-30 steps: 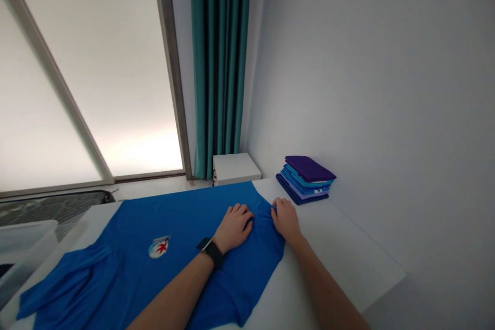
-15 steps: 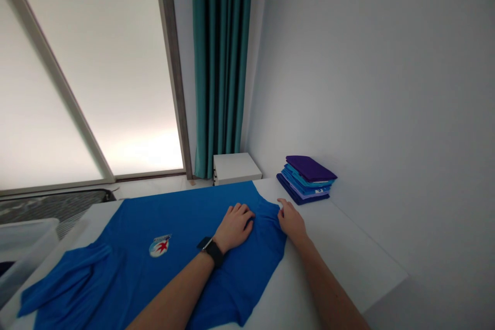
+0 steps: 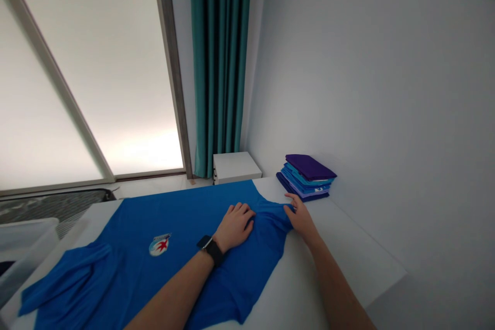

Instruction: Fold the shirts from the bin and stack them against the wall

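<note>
A blue T-shirt (image 3: 185,216) lies spread over the white table (image 3: 340,247), a round red-and-white logo (image 3: 159,245) facing up. Its left-hand sleeve (image 3: 65,281) is rumpled near the table's edge. My left hand (image 3: 234,226), with a dark watch (image 3: 211,250) on the wrist, rests flat on the fabric with its fingers stretched out. At the right, my right hand (image 3: 300,216) pinches the end of the other sleeve (image 3: 276,211) between thumb and fingers, and the cloth there is drawn out in creases.
A stack of folded clothes (image 3: 307,178), purple on top, stands against the wall just beyond my right hand. To the left is a white plastic bin (image 3: 34,247) with something dark inside. A small white cabinet (image 3: 236,166) and a green curtain (image 3: 220,72) are behind the table.
My right hand has moved a little to the right and pulled the sleeve outward with it. My left hand has stayed in place on the shirt.
</note>
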`<control>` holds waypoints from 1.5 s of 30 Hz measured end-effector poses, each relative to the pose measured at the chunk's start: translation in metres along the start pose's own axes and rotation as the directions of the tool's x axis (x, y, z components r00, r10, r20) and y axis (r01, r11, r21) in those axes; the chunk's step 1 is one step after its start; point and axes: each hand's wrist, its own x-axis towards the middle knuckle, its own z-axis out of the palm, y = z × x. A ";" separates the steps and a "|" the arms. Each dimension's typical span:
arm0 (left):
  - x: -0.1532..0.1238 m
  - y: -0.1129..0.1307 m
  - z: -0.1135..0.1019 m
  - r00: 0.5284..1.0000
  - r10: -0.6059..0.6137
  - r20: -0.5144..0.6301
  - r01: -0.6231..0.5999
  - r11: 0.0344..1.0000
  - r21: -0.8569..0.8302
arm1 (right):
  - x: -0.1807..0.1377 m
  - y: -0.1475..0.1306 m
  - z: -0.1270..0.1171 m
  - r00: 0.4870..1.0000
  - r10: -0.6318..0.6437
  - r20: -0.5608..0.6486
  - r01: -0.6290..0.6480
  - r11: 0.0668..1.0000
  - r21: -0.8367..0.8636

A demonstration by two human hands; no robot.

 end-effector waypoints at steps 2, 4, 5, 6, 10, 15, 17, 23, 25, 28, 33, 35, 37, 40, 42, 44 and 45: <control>0.001 0.008 -0.004 1.000 0.022 -0.001 -0.022 1.000 -0.006 | 0.003 0.002 0.001 0.998 0.030 -0.050 -0.027 0.998 0.056; 0.002 0.020 -0.009 0.998 0.058 0.002 -0.058 0.998 -0.022 | 0.005 0.003 0.001 0.995 0.055 -0.081 -0.049 0.997 0.067; 0.002 0.028 -0.010 0.996 0.085 0.011 -0.085 0.996 -0.032 | 0.005 0.004 0.002 0.994 0.061 -0.090 -0.054 0.996 0.072; 0.002 0.037 -0.011 0.993 0.119 0.025 -0.118 0.992 -0.044 | 0.006 0.005 0.002 0.994 0.067 -0.091 -0.059 0.995 0.085; -0.005 0.067 -0.007 0.961 0.259 0.094 -0.254 0.965 -0.061 | 0.007 0.007 0.005 0.994 0.111 -0.022 -0.104 0.974 0.202; -0.011 0.080 0.002 0.951 0.283 0.122 -0.283 0.959 -0.015 | 0.010 0.011 0.011 0.992 0.125 0.012 -0.124 0.964 0.234; -0.010 0.081 0.003 0.954 0.270 0.127 -0.272 0.962 -0.003 | 0.011 0.013 0.012 0.991 0.131 0.010 -0.130 0.963 0.236; -0.004 0.075 -0.002 0.980 0.162 0.112 -0.143 0.976 -0.162 | 0.013 0.017 0.013 0.990 0.139 0.013 -0.138 0.968 0.210; -0.004 0.071 -0.010 0.986 0.127 0.105 -0.103 0.973 -0.208 | 0.013 0.017 0.014 0.992 0.126 0.018 -0.127 0.976 0.179; -0.010 0.063 -0.023 0.982 0.139 0.125 -0.111 0.972 -0.209 | 0.011 0.016 0.014 0.995 0.095 0.015 -0.096 0.989 0.109; -0.033 0.046 -0.032 0.971 0.190 0.145 -0.147 0.953 -0.266 | 0.005 0.011 0.015 0.999 0.044 0.019 -0.043 0.997 -0.057; -0.043 0.040 -0.030 0.975 0.176 0.138 -0.129 0.947 -0.295 | 0.003 0.009 0.014 0.999 0.017 0.051 -0.011 0.993 -0.116; -0.050 0.036 -0.027 0.979 0.156 0.130 -0.109 0.944 -0.313 | 0.001 0.007 0.012 0.995 -0.014 0.099 0.030 0.987 -0.161; -0.058 0.031 -0.022 0.984 0.147 0.098 -0.106 0.936 -0.335 | -0.002 0.006 0.009 0.987 -0.036 0.155 0.070 0.972 -0.224; -0.060 0.030 -0.019 0.987 0.147 0.067 -0.115 0.931 -0.347 | -0.004 0.005 0.006 0.985 -0.028 0.170 0.074 0.960 -0.270; -0.062 0.030 -0.018 0.989 0.142 0.051 -0.116 0.928 -0.354 | -0.005 0.006 0.004 0.985 -0.011 0.170 0.065 0.946 -0.317; -0.063 0.029 -0.017 0.989 0.137 0.046 -0.112 0.927 -0.358 | -0.005 0.006 0.003 0.986 -0.001 0.167 0.059 0.939 -0.340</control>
